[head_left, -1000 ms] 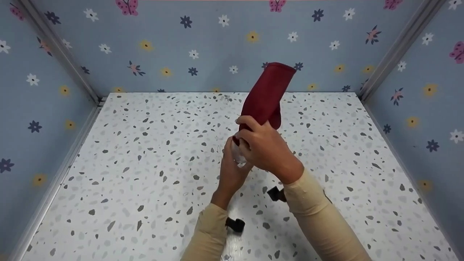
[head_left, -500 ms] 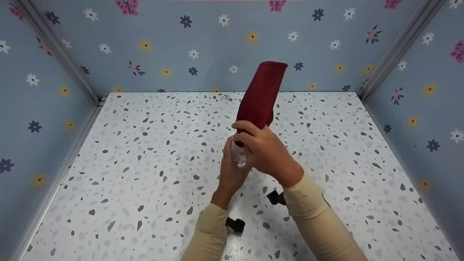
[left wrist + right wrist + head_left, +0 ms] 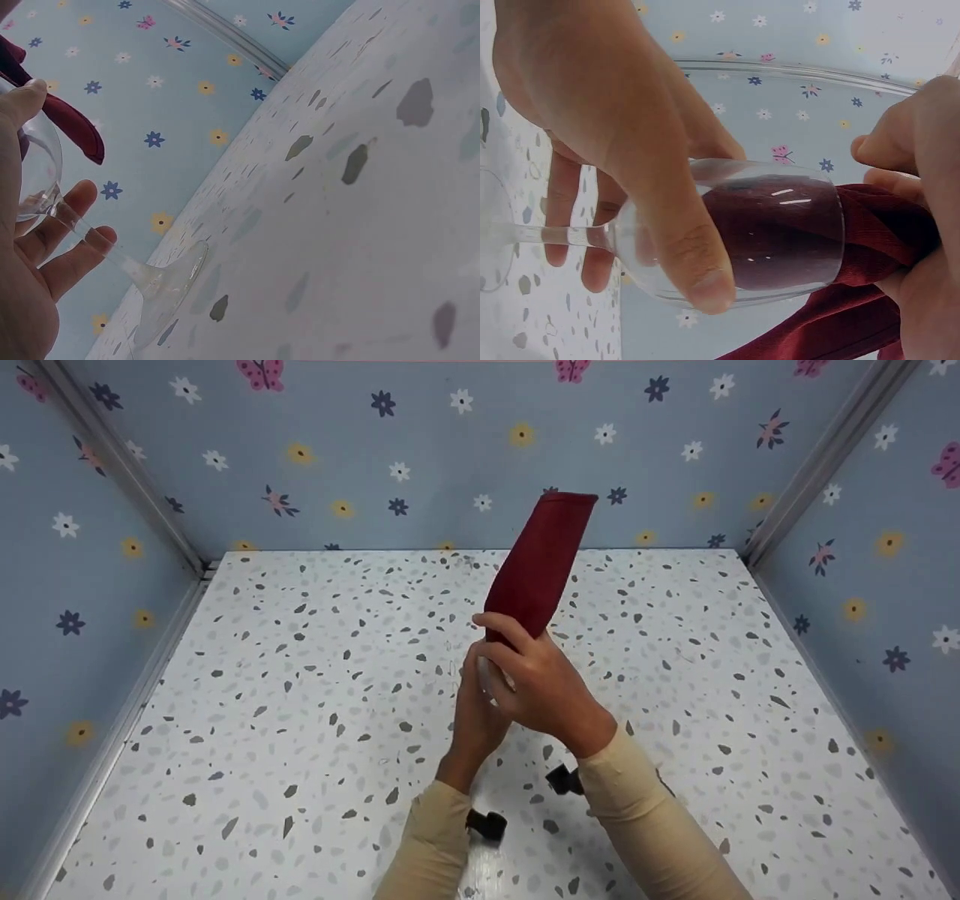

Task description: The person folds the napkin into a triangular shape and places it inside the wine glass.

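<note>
A clear stemmed wine glass (image 3: 772, 232) has part of a dark red cloth (image 3: 540, 566) bunched inside its bowl. My left hand (image 3: 478, 716) grips the bowl, with its thumb across the near side in the right wrist view and other fingers beside the stem. The glass foot (image 3: 172, 289) shows in the left wrist view, close to the tabletop; I cannot tell whether they touch. My right hand (image 3: 551, 682) pinches the cloth just beyond the glass rim, and the cloth's long free end stands up and leans right. In the head view the right hand covers most of the glass.
A white speckled tabletop (image 3: 300, 720) lies beneath both hands. Blue flowered panels (image 3: 450, 450) stand at the back and both sides, joined by metal corner strips (image 3: 127, 465). Small black wrist devices (image 3: 487, 826) stick out beside the sleeves.
My right hand has shifted slightly left and down, toward the glass. The cloth has swung a little left, and its loose fold on the right has gone from sight. The left hand stays nearly still.
</note>
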A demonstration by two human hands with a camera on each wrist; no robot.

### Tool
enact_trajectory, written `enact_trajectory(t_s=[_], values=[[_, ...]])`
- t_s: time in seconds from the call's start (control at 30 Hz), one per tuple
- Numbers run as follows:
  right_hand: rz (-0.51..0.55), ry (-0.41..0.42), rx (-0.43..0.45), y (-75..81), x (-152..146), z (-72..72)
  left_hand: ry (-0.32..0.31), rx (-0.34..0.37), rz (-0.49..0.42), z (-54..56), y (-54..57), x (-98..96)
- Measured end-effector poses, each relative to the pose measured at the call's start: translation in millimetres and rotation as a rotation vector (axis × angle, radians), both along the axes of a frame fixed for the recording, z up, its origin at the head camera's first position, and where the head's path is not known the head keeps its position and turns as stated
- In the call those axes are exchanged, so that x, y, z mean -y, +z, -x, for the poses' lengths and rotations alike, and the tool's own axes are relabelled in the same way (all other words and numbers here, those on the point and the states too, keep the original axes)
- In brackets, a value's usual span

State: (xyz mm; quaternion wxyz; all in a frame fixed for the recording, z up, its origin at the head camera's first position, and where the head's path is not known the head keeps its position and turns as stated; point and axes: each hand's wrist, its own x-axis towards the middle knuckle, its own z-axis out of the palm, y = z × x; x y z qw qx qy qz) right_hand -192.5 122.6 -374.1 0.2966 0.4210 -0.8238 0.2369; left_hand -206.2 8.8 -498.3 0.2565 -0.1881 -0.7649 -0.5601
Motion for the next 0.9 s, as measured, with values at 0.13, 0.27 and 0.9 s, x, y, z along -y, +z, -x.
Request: enact_trajectory(t_s=[0.13, 0.27, 0.9], values=[[0.026, 0.018, 0.0, -4.3, 0.6, 0.1, 0.021, -0.003, 0.038, 0.5, -1.4, 0.1], [0.054, 0.019, 0.016, -7.2, -1.4, 0.3, 0.016, 0.027, 0.042, 0.2, 0.0, -0.5], [0.205, 0.069, 0.066, 2.5, -30.0, 9.6, -0.035, 0.179, -0.084, -5.9, -2.0, 0.4]])
